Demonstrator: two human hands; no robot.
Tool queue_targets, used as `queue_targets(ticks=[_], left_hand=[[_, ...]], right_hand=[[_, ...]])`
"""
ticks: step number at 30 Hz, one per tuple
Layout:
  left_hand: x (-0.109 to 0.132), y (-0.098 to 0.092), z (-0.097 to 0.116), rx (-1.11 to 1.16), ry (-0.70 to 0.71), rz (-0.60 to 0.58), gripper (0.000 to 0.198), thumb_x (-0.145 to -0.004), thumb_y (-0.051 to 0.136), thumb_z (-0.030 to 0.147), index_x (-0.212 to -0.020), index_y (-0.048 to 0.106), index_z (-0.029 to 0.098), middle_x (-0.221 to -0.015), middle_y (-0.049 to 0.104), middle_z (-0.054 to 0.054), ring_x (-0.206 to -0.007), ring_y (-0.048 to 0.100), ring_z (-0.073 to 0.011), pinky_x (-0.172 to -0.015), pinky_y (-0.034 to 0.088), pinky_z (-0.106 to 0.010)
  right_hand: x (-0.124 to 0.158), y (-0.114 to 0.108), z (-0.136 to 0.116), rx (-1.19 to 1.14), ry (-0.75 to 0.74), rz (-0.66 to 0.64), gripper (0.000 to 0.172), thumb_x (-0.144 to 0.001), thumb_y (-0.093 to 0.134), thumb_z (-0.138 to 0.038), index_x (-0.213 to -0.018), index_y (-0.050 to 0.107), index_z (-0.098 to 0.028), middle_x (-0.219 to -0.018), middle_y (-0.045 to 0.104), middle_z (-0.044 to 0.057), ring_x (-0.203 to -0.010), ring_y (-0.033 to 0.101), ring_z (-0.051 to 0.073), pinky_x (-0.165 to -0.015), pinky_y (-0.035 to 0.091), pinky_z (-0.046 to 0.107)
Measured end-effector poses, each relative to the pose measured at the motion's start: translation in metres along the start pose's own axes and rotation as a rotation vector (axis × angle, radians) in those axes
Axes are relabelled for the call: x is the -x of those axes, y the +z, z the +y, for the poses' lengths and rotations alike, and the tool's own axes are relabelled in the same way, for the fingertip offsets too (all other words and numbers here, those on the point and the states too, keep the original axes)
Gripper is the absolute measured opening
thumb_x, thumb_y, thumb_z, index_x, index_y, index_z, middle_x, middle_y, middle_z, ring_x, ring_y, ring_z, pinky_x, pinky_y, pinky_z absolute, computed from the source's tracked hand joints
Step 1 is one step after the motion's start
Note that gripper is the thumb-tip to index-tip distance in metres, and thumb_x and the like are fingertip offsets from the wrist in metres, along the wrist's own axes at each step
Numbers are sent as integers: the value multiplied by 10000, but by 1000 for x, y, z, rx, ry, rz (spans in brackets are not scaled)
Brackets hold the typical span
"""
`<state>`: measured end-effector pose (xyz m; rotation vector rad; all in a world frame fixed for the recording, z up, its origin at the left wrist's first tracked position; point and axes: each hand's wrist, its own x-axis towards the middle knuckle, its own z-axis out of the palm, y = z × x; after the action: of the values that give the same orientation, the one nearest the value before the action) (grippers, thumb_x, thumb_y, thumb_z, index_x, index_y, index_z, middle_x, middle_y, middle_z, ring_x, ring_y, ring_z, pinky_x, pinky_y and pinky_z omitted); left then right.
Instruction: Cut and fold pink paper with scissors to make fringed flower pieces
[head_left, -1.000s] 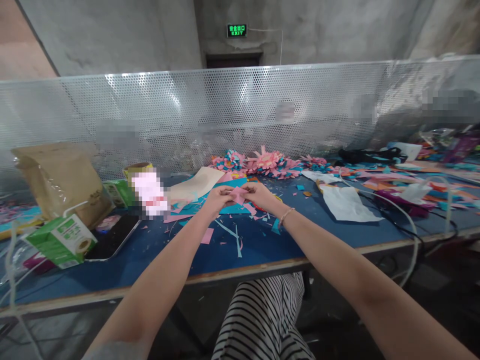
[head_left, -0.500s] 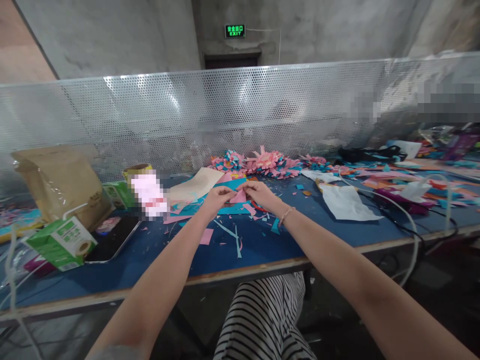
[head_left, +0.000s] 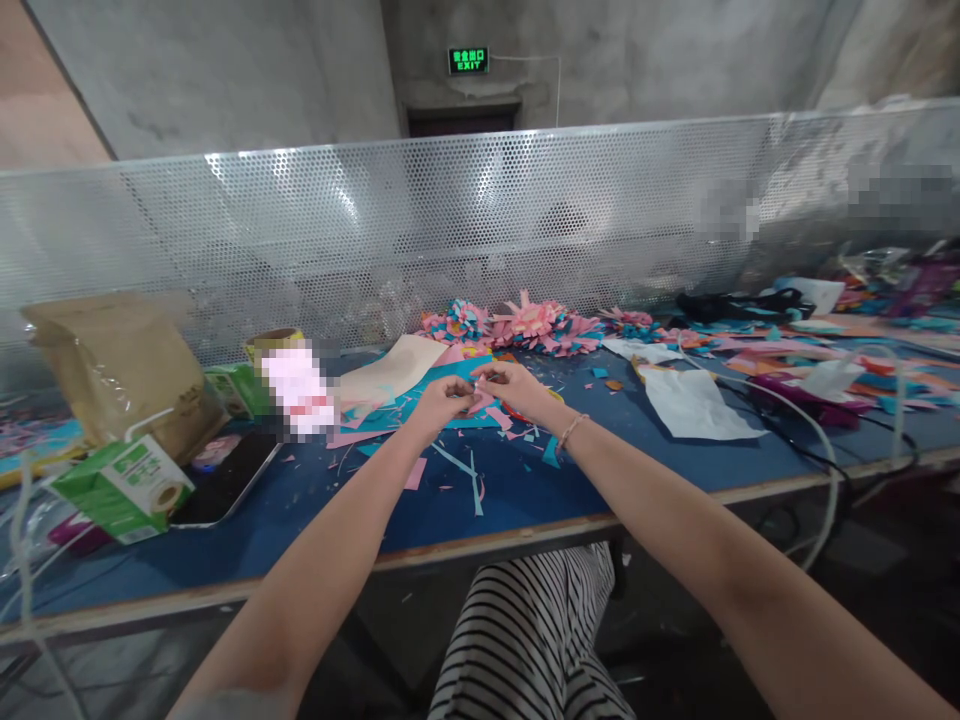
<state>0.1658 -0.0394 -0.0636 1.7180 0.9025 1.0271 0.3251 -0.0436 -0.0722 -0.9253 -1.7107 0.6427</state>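
Close together over the blue table [head_left: 300, 530], my left hand [head_left: 444, 402] and my right hand [head_left: 514, 388] pinch a small piece of pink paper [head_left: 477, 392] between their fingertips. Much of that piece is hidden by the fingers. Under and around the hands lie a blue paper sheet [head_left: 469, 372] and loose scraps, among them a pink square [head_left: 415, 473] and a thin pale-blue strip [head_left: 476, 490]. Behind the hands sits a row of pink and blue paper flowers [head_left: 529, 320].
At left stand a brown paper bag [head_left: 127, 370], a green-and-white drink carton [head_left: 127, 485] and a dark phone-like slab [head_left: 232, 478]. A perforated metal screen [head_left: 337, 230] rises behind. White paper [head_left: 694, 403], a pale cable [head_left: 829, 480] and coloured strips [head_left: 810, 355] lie at right.
The pink paper showed as a wider flap between my hands; now only a small, bunched bit shows. My left hand has turned slightly and its fingers are more curled.
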Motion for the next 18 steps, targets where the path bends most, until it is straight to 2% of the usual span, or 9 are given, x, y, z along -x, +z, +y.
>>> queue_targets(ticks=[5,12,15,18], left_hand=[[1,3,2,2,-16,-16,235,-549,694,271,-630,511,146,-545,514,33,-518,519,-89,-564,475,-265],[0,1,1,36,-20,-54,303,-575,690,385,-672,530,146,-597,592,-6,-576,587,-130,-609,501,-299],[-1,1,1,55,2,-20,311,-556,706,364,-678,524,143,-591,587,-2,-568,584,-130,-600,503,-301],[-2,2,2,89,34,45,301,-547,708,334,-689,528,138,-611,579,4,-565,575,-120,-597,505,-300]], right_hand=[[0,1,-1,-66,-11,9,361,-652,580,-268,-985,586,-128,-725,577,16,-658,527,110,-628,440,255],[0,2,-1,-100,9,14,313,-661,599,-293,-928,602,-130,-771,619,48,-710,575,136,-676,474,286],[1,1,-3,-96,-10,8,338,-666,608,-303,-965,585,-147,-832,619,52,-747,578,138,-703,477,292],[-1,1,1,-113,-54,33,437,-631,650,-296,-1033,534,-169,-931,587,56,-793,568,134,-711,477,284]])
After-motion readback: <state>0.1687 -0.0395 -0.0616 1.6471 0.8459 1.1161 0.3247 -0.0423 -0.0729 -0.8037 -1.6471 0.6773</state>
